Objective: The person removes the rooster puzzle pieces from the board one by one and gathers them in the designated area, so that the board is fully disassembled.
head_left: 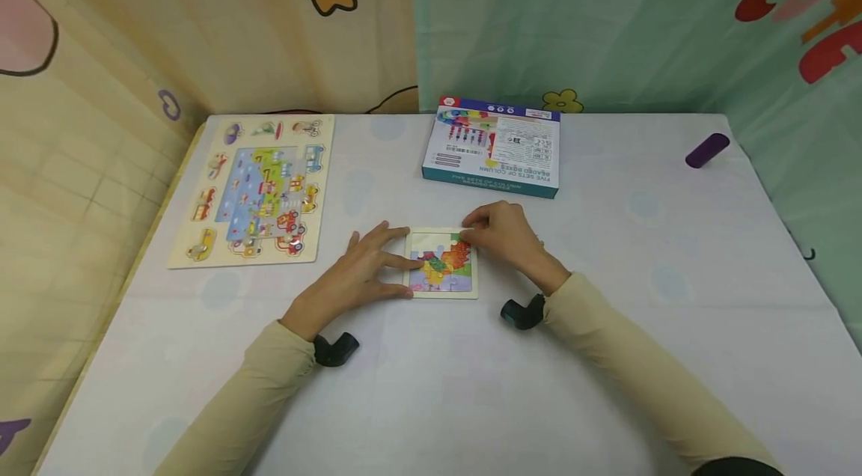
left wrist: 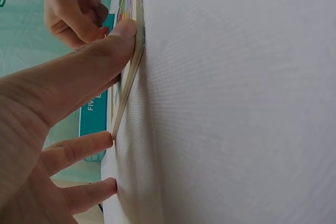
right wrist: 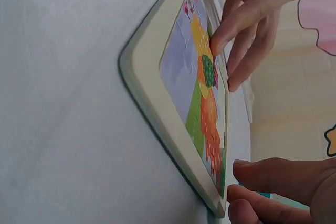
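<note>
A small square jigsaw puzzle [head_left: 439,283] in a pale frame lies in front of me, with a bright orange, yellow and green picture. My left hand [head_left: 360,270] spreads over its left side with fairly straight fingers. The thumb rests at the near left corner, one fingertip at the far left corner, and another touches the picture. At the far right corner is my right hand [head_left: 505,236], its fingers bent, thumb and index finger [right wrist: 252,199] close together at the frame's edge. I cannot tell whether they pinch anything.
On the left lies a larger wooden vehicle puzzle board [head_left: 323,184] with loose picture sheets [head_left: 266,191] on it. Behind the small puzzle is a flat box [head_left: 494,147] of beaded columns. A dark purple cylinder [head_left: 707,150] lies at the far right. Printed curtains [head_left: 606,19] border the table.
</note>
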`<state>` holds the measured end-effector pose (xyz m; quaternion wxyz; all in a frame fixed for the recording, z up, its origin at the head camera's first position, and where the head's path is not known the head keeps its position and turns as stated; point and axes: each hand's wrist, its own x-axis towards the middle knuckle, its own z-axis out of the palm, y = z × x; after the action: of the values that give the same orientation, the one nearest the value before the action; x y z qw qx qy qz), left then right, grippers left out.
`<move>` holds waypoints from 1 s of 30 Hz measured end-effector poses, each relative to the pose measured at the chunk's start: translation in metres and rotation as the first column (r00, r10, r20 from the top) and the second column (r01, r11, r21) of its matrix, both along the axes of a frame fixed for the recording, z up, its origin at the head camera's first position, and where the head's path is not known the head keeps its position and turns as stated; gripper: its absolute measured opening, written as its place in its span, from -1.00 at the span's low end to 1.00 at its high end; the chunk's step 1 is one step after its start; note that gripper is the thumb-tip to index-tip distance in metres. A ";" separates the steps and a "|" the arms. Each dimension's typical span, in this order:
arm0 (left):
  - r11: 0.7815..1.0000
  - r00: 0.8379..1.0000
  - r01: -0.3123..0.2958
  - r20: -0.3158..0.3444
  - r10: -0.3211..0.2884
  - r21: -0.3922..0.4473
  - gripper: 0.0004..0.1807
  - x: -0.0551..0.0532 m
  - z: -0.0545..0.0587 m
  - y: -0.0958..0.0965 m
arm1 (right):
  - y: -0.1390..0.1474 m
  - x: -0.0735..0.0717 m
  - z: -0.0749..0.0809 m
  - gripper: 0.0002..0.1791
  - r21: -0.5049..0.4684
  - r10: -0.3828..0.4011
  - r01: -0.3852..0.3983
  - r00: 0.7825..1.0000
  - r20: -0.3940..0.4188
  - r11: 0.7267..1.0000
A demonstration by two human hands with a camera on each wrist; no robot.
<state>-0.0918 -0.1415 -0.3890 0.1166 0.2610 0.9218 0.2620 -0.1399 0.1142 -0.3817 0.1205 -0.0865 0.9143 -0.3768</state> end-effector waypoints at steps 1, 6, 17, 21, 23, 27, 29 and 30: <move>1.000 1.000 0.001 -0.001 -0.001 -0.002 -0.50 0.000 0.000 0.000 | -0.003 0.000 -0.001 -0.76 0.009 0.005 -0.005 1.000 -0.002 1.000; 1.000 1.000 0.007 -0.016 -0.007 -0.009 -0.51 -0.001 -0.001 0.001 | -0.013 -0.001 -0.001 -0.78 0.053 0.017 -0.016 1.000 -0.011 0.998; 1.000 1.000 -0.006 -0.007 0.006 -0.008 -0.51 -0.001 -0.001 0.001 | -0.032 -0.003 0.005 -0.79 0.268 -0.001 -0.013 0.999 0.054 0.963; 1.000 1.000 -0.009 -0.006 0.009 -0.008 -0.52 0.000 -0.001 0.001 | -0.035 -0.002 0.008 -0.75 0.319 0.005 -0.023 0.998 0.059 0.947; 1.000 1.000 -0.009 -0.001 0.009 -0.005 -0.52 0.000 -0.001 0.002 | -0.036 -0.002 0.008 -0.73 0.335 0.003 -0.023 0.998 0.059 0.942; 1.000 1.000 -0.004 0.004 0.004 -0.005 -0.52 -0.001 0.001 0.001 | -0.039 -0.003 0.008 -0.71 0.380 -0.005 -0.016 0.999 0.053 0.925; 1.000 1.000 -0.005 0.004 0.005 -0.007 -0.52 -0.001 0.001 0.001 | -0.042 -0.003 0.008 -0.70 0.406 -0.002 -0.015 0.999 0.042 0.914; 1.000 1.000 -0.006 0.003 0.006 -0.008 -0.52 -0.001 0.002 0.001 | -0.044 -0.004 0.008 -0.68 0.421 0.000 -0.014 0.999 0.035 0.907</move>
<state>-0.0928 -0.1408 -0.3874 0.1182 0.2576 0.9233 0.2592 -0.1437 0.0705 -0.3741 0.1531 -0.0553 0.9716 -0.1716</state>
